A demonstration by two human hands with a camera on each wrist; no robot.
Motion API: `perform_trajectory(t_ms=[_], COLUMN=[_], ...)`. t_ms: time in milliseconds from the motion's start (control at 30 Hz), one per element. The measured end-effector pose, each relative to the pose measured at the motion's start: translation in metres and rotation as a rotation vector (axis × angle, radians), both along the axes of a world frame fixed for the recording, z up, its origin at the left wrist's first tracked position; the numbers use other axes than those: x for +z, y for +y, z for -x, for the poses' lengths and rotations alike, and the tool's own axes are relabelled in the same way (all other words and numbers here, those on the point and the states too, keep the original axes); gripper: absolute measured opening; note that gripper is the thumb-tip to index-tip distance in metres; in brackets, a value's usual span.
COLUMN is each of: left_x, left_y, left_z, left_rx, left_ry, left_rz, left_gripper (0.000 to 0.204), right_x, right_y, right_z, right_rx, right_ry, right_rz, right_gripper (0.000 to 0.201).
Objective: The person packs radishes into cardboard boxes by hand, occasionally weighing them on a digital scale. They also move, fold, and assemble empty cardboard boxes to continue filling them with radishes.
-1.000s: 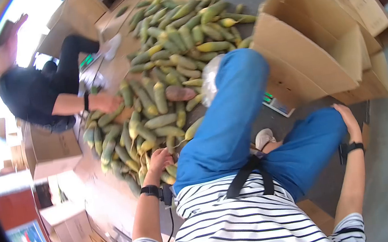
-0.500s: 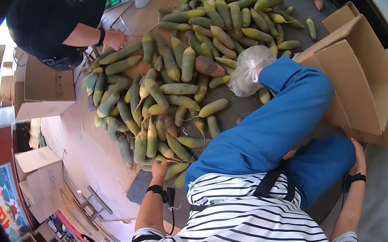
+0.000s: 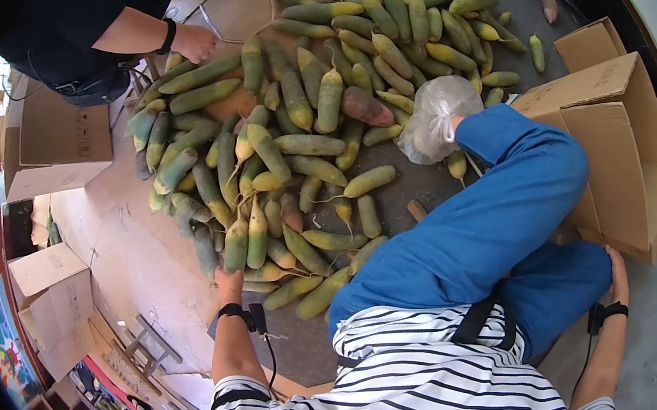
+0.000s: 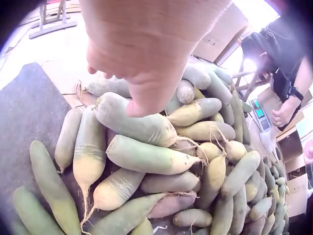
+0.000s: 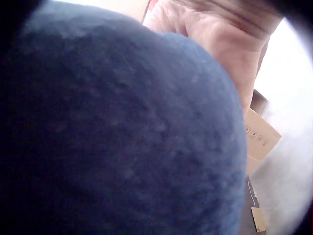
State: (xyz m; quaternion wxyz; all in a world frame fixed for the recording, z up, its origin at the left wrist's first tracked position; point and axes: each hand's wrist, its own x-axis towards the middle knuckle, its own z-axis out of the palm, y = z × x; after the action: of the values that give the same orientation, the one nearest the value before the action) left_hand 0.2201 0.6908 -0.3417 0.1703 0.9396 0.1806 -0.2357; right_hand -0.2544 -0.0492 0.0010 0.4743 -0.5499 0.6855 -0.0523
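Long green radishes (image 3: 303, 146) (image 4: 142, 155) lie heaped on the floor. At the heap's near left edge, my left hand (image 3: 229, 284) (image 4: 142, 54) reaches over them. In the left wrist view its thumb touches a pale green radish (image 4: 117, 115), with the fingertips spread towards another radish (image 4: 107, 87) behind; whether they touch that one is unclear. My right hand (image 3: 618, 275) (image 5: 225, 44) rests on the side of the blue-trousered knee (image 3: 574, 276) (image 5: 122, 117), holding nothing visible; its fingers are largely hidden.
Another person's hand (image 3: 195, 42) is at the heap's far left edge. A plastic-covered foot (image 3: 435, 120) stands beside the radishes. Open cardboard boxes (image 3: 594, 108) stand at right, others (image 3: 63, 140) at left. A wooden stool (image 3: 148, 349) is lower left.
The head view has turned and come closer over the heap. My left hand has moved left along its near edge. My right hand stays on the knee.
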Motion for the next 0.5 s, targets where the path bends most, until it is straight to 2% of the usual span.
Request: perform_trajectory(t_ms=[67, 133, 167, 233, 267, 333, 367, 433, 467, 500], left_x=[-0.035, -0.064, -0.068, -0.074, -0.060, -0.017, -0.021, -0.034, -0.053, -0.075], left_y=[0.021, 0.039, 0.043, 0.050, 0.040, 0.011, 0.012, 0.011, 0.018, 0.027], left_z=[0.000, 0.001, 0.000, -0.004, -0.005, -0.008, -0.005, 0.007, 0.017, 0.027], left_rx=[0.015, 0.112, 0.109, 0.254, 0.249, 0.321, 0.318, 0.075, 0.070, 0.137], left_ry=[0.011, 0.028, 0.033, 0.112, 0.116, 0.432, 0.434, 0.273, 0.272, 0.259], left_rz=[0.061, 0.131, 0.132, 0.134, 0.132, 0.188, 0.187, -0.026, -0.021, 0.134], left_gripper=[0.082, 0.087, 0.087, 0.086, 0.086, 0.082, 0.082, 0.071, 0.071, 0.068], right_x=[0.005, 0.005, 0.005, 0.005, 0.006, 0.006, 0.007, 0.009, 0.010, 0.011], right_y=[0.002, 0.000, -0.002, -0.008, -0.009, -0.005, -0.004, 0.001, 0.002, 0.002], right_z=[-0.002, 0.001, 0.005, 0.009, 0.011, 0.010, 0.008, 0.004, 0.002, 0.002], right_rx=[0.051, 0.042, 0.037, 0.058, 0.082, 0.079, 0.081, 0.078, 0.081, 0.077], right_ry=[0.057, 0.084, 0.105, 0.105, 0.102, 0.084, 0.059, 0.060, 0.055, 0.048], right_rz=[0.066, 0.099, 0.124, 0.108, 0.090, 0.094, 0.103, 0.118, 0.134, 0.143], right_gripper=[0.038, 0.040, 0.041, 0.045, 0.049, 0.048, 0.048, 0.044, 0.041, 0.041])
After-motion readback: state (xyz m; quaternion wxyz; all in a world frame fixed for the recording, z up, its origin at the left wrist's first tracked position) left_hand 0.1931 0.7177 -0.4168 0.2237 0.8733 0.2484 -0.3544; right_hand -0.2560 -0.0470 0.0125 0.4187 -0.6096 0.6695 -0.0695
